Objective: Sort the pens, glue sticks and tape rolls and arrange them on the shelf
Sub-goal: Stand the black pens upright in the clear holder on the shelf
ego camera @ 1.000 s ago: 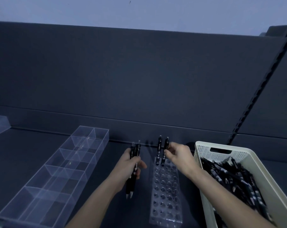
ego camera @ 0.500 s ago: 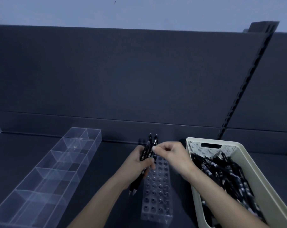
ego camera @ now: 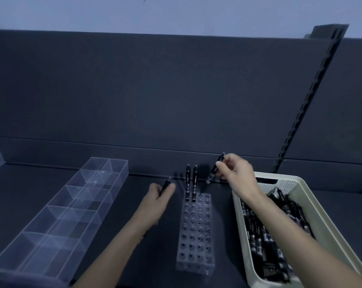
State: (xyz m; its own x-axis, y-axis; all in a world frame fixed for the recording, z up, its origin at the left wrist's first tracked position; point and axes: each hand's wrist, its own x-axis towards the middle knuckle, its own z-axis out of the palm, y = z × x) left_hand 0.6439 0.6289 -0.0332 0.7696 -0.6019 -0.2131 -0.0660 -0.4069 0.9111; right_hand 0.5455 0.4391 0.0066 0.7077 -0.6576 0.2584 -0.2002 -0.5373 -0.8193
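Between the right hand's [ego camera: 236, 175] thumb and fingertips sits a slim black plastic pen [ego camera: 215, 169], pinched and tilted, tip down near the far right corner of the clear acrylic block of round holes [ego camera: 194, 231]. Left of that hand, two more black pens [ego camera: 187, 179] stand upright in the block's far row. Further left, the left hand [ego camera: 157, 196] grips another black pen [ego camera: 165, 185]. Under the right forearm sits a cream perforated plastic basket [ego camera: 267, 187] of loose black pens [ego camera: 259, 235]. Left of the left hand lies a clear divided acrylic tray [ego camera: 72, 204].

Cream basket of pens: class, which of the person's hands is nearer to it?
Right. The right hand, pinching a pen, is by the far left corner of the basket; the left hand, holding another pen, lies across the clear rack from it.
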